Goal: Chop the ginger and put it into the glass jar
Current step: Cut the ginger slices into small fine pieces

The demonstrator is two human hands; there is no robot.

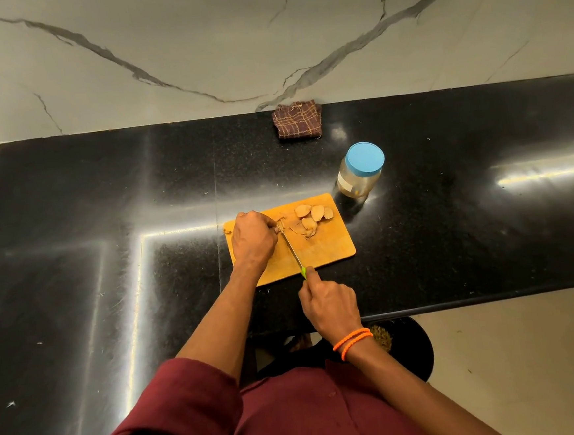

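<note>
2 grips closed: left hand (253,237) pinning ginger (282,225), right hand (330,304) wrapping knife (294,252).

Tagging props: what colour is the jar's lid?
Light blue, on the round plastic lid of the clear glass jar; head view.

Counter (106,214): black, speckled, w/ white glare streaks. Wall (195,35): pale grey marble, dark grey veins. Cutting board (329,248): orange-tan wood. Ginger pcs (312,213): beige-tan. Jar (356,181): clear/yellowish, lid (365,158) light blue. Knife handle (303,272): lime green. Cloth (298,120): dark brown, tan check. Wristbands (353,340): orange. Sleeve (177,408): maroon.
</note>
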